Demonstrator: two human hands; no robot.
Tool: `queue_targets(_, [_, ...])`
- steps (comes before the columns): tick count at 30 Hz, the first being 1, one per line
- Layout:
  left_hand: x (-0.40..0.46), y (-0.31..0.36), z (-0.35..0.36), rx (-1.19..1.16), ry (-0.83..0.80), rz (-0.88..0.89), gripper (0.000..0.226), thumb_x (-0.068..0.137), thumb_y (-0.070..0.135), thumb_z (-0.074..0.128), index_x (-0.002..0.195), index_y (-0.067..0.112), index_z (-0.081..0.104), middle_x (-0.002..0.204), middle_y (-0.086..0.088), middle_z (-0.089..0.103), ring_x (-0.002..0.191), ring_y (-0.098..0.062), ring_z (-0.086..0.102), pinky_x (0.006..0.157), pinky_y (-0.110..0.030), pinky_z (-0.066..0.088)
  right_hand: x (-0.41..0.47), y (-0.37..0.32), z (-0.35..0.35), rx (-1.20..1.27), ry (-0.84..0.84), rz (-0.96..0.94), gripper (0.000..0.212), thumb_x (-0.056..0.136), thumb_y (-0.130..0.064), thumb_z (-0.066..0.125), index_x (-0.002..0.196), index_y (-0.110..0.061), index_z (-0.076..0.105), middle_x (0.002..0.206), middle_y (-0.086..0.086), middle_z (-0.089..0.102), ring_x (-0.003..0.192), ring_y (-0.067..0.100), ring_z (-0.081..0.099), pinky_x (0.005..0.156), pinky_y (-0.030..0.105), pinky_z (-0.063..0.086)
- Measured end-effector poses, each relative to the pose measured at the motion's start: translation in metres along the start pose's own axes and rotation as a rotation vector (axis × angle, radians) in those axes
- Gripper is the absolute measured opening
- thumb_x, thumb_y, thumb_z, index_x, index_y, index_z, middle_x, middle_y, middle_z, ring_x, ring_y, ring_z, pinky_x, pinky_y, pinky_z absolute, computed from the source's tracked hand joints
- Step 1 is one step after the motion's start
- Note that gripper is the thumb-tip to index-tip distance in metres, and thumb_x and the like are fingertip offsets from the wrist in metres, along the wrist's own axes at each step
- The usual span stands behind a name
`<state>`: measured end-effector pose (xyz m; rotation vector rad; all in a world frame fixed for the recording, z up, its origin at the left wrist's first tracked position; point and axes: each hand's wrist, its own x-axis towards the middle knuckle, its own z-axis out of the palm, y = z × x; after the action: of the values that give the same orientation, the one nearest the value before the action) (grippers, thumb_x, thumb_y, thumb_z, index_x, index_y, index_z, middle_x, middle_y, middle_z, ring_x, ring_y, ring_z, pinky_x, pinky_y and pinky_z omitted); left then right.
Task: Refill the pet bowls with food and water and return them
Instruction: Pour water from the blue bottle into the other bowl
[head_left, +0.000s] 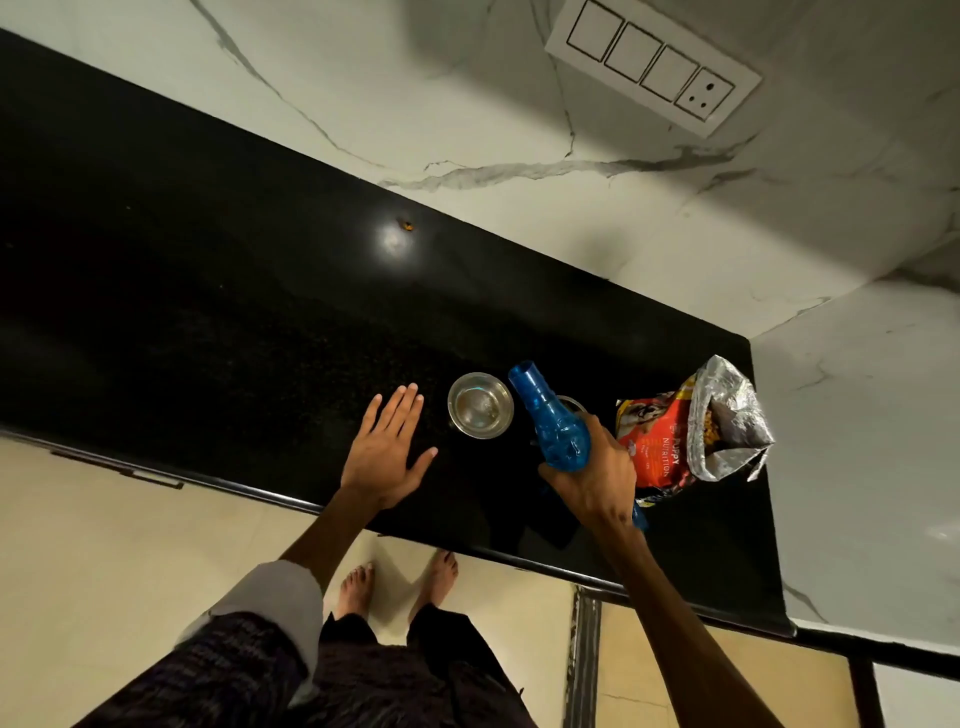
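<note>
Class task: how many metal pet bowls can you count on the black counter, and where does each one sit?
2. One bowl stands in the open left of the blue bottle; a second bowl is mostly hidden behind that bottle. Others could be hidden.

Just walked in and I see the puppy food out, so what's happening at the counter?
A person stands at the black counter, the right hand gripping an uncapped blue bottle tilted toward a steel bowl. The left hand is open and flat beside that bowl. An opened puppy food bag stands to the right. A second bowl's rim peeks out behind the bottle.
</note>
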<state>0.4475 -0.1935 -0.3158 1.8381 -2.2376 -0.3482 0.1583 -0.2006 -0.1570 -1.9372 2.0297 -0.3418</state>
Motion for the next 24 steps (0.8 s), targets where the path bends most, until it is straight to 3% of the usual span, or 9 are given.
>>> queue_targets(8, [-0.002,0.009,-0.013,-0.142,-0.092,-0.066,0.092,0.092,0.065,0.030,0.165,0.008,0.018,0.174,-0.009,0.010,0.161,-0.020,0.001,0.130,-0.043,-0.004,-0.004,-0.036,0.000,0.234,0.031,-0.043,0.078,0.065,-0.046,0.084,0.133,-0.029,0.050,0.119,-0.008,0.068,0.100,0.014,0.069,0.082,0.039,0.062])
queue_targets(12, [-0.018,0.023,-0.016,-0.265,-0.036,-0.080,0.095,0.090,0.067,0.037,0.163,0.007,0.025,0.173,-0.009,0.017,0.161,-0.021,0.006,0.131,-0.044,0.002,-0.006,-0.061,0.008,0.371,0.012,-0.043,0.080,0.065,-0.037,0.091,0.135,-0.027,0.054,0.117,-0.015,0.068,0.105,0.006,0.067,0.089,0.031,0.059])
queue_targets(16, [-0.035,0.034,-0.026,-0.395,0.006,-0.052,0.096,0.090,0.068,0.046,0.163,0.009,0.025,0.173,-0.004,0.016,0.161,-0.018,0.007,0.131,-0.047,0.008,-0.005,-0.095,0.016,0.436,0.019,-0.059,0.078,0.062,-0.035,0.092,0.131,-0.031,0.055,0.108,-0.019,0.068,0.098,-0.002,0.065,0.084,0.017,0.052])
queue_targets(20, [-0.044,0.040,-0.044,-0.505,0.019,-0.081,0.101,0.085,0.069,0.055,0.165,0.016,0.019,0.173,0.002,0.014,0.161,-0.012,0.005,0.132,-0.044,0.005,-0.005,-0.127,0.023,0.528,0.035,-0.098,0.069,0.059,-0.042,0.088,0.119,-0.046,0.053,0.104,-0.017,0.071,0.097,-0.002,0.068,0.084,0.021,0.056])
queue_targets(24, [-0.044,0.038,-0.064,-0.619,0.082,-0.142,0.100,0.080,0.055,0.072,0.162,0.018,0.028,0.169,0.001,0.030,0.158,-0.014,0.022,0.129,-0.050,0.022,-0.003,-0.152,0.035,0.615,0.048,-0.139,0.068,0.061,-0.028,0.094,0.120,-0.032,0.060,0.097,-0.020,0.070,0.093,-0.004,0.068,0.078,0.012,0.053])
